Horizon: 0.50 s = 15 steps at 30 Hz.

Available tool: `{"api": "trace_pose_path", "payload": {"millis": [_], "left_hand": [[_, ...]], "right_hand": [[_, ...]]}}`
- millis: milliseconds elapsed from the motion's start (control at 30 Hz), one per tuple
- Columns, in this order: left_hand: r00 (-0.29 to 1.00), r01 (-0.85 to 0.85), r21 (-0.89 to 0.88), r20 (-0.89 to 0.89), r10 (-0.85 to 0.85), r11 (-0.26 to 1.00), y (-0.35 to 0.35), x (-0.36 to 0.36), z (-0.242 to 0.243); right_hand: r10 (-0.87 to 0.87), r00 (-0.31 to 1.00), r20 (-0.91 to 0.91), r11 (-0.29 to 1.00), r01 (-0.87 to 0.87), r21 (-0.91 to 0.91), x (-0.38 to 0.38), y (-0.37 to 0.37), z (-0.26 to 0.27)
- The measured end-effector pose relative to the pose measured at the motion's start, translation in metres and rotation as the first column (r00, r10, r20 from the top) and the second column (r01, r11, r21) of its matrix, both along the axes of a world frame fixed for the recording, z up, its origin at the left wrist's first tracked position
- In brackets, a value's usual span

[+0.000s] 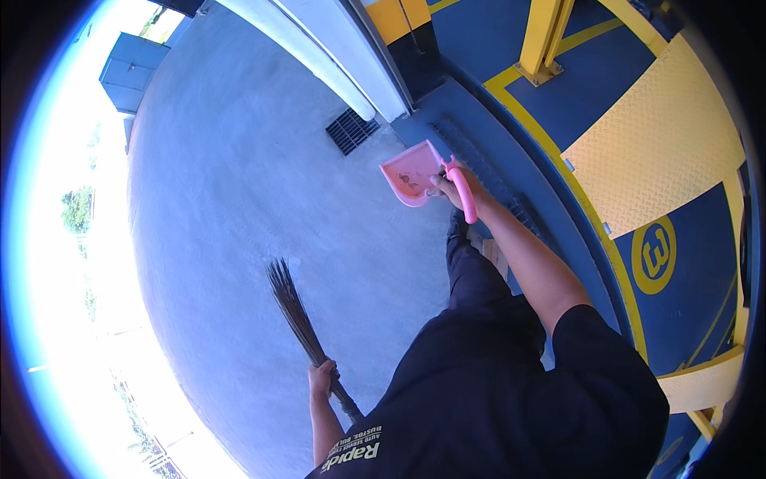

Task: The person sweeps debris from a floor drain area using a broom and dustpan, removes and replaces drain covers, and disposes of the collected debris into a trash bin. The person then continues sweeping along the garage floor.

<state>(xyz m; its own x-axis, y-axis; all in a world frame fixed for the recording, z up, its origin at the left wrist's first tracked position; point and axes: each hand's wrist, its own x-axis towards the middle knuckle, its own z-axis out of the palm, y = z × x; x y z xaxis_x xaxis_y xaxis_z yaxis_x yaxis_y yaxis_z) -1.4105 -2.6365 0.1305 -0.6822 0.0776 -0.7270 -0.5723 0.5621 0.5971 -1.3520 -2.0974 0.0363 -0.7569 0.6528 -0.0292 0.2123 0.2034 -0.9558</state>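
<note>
My left hand [323, 378] grips a stick broom [296, 317] around its bound handle. The broom's stiff dark bristles point up and away from me, over the concrete floor [239, 179]. Out in front, my right hand [453, 187] holds a pink plastic dustpan [416, 164] where its curved handle [464, 200] meets the pan. Some dark dirt or debris [408, 181] lies in the pan. The dustpan is apart from the broom. Below my right hand, my dark trouser leg [476, 272] and part of a shoe show.
A metal floor grate [352, 132] lies beyond the dustpan, beside a white post [365, 66]. On the right, a blue raised edge [508, 149] carries a yellow line. Past it stand a yellow column [541, 42] and a yellow tread-plate ramp [664, 143]. Bright outdoors lies left.
</note>
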Motion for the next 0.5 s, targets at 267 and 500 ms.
{"api": "trace_pose_path", "payload": {"millis": [267,500], "left_hand": [[0.967,-0.01,-0.087,0.251,0.032,0.996,0.123,-0.066,-0.044],[0.967,0.126,-0.082,0.234,-0.104,0.989,0.234,-0.211,-0.045]], "right_hand": [[0.105,0.985,0.138,0.971,-0.071,-0.229,-0.143,0.08,-0.146],[0.201,0.901,0.384,0.97,-0.239,0.053,-0.218,0.13,-0.193]]}}
